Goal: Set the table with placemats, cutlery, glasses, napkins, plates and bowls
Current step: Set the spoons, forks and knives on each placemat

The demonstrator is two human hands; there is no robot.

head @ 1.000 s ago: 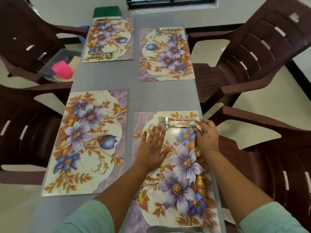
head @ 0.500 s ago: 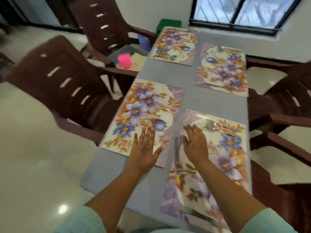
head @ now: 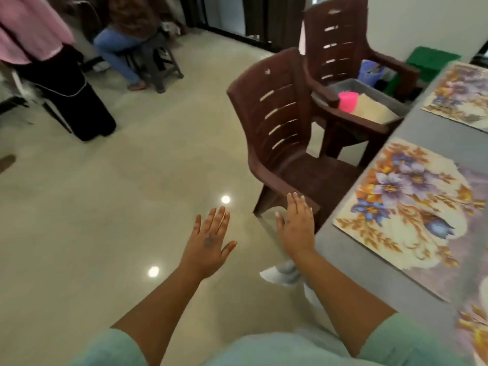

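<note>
- The left hand (head: 208,247) hangs over the floor (head: 105,207), fingers straight and spread, holding nothing.
- The right hand (head: 297,228) is flat and wide too, empty, in front of the near chair (head: 274,122), beside the counter (head: 369,265) edge.
- A floral placemat (head: 412,207) lies on the counter; another (head: 459,96) lies farther along.
- A bin (head: 390,99) with a pink cup (head: 348,101) sits on the far chair (head: 340,35).

We saw three floral placemats on the grey table (head: 375,262): near placemat (head: 412,207) lay flat, purple and blue flowers with orange leaves on cream. Far placemat (head: 459,96) flat, same print. Third placemat (head: 475,328) only partly in view at the edge.
</note>
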